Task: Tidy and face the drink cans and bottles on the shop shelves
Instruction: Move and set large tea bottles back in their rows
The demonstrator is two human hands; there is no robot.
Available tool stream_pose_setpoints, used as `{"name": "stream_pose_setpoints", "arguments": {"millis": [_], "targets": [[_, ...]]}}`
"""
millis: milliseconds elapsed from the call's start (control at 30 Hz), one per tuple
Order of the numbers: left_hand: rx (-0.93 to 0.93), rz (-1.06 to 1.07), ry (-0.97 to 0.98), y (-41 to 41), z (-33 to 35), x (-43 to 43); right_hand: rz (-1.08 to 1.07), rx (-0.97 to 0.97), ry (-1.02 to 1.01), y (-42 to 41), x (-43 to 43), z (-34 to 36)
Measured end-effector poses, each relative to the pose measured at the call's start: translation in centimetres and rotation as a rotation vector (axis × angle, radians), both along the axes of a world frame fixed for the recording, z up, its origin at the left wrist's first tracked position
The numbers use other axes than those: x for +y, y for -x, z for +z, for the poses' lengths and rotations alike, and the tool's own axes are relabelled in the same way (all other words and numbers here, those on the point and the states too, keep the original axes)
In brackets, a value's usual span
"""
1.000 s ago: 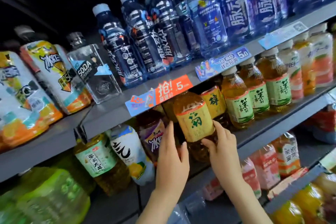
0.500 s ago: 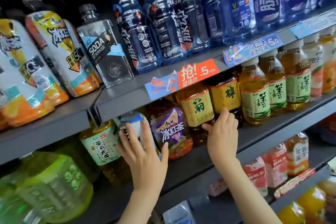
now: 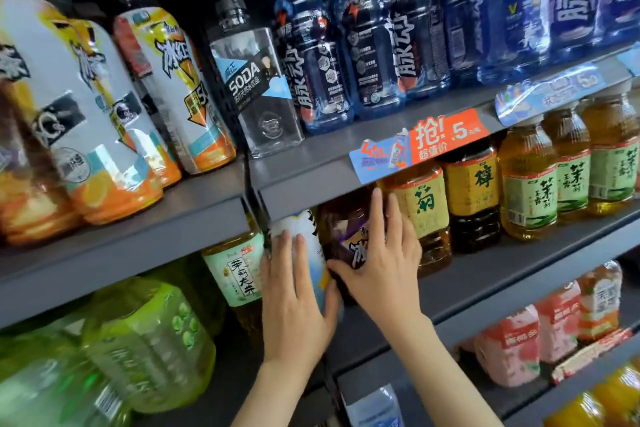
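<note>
purple-labelled brown bottle [image 3: 341, 230] stands just beside white-labelled bottle [image 3: 310, 225].

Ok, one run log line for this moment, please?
left hand: rests on white bottle | right hand: rests on purple-label bottle

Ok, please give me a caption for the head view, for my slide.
Left hand rests on a white bottle, right hand on a purple-label bottle, middle shelf.
</note>
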State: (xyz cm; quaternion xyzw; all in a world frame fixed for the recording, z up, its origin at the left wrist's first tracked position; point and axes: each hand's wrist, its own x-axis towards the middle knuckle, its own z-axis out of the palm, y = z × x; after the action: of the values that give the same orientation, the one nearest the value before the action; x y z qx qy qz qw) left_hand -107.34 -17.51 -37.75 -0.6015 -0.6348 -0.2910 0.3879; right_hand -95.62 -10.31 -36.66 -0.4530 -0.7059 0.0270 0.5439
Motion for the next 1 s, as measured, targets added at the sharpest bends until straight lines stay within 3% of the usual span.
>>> {"name": "stream_pose_setpoints", "arguments": {"millis": [367, 500, 600, 733, 867, 1000], "targets": [[0.000, 0.013, 0.066, -0.2, -2.4, -0.5, -0.052, 0.069, -0.026, 0.4, -0.3, 1.4], [-0.113, -0.209, 0.082, -0.9, -2.1, -1.9, 0.170, 0.345, -0.022, -1.3, -2.2, 0.2], [-0.240, -0.196, 0.122, -1.2, -2.2, -2.7, 0.209, 0.493, 0.033, -2.8, -4.4, -0.6], [-0.255, -0.086, 0.340, -2.3, -1.5, -4.8, 0.164, 0.511, 0.061, -5.2, -9.4, 0.1], [-0.546, -0.421, 0.469, -4.2, 0.7, -8.9, 0.197, 0.435, 0.077, -8.1, -15.9, 2.1], [-0.733, -0.642, 0.831, -6.2, 3.6, -17.4, 0.149, 0.309, 0.256, -9.6, -22.9, 2.6]]}}
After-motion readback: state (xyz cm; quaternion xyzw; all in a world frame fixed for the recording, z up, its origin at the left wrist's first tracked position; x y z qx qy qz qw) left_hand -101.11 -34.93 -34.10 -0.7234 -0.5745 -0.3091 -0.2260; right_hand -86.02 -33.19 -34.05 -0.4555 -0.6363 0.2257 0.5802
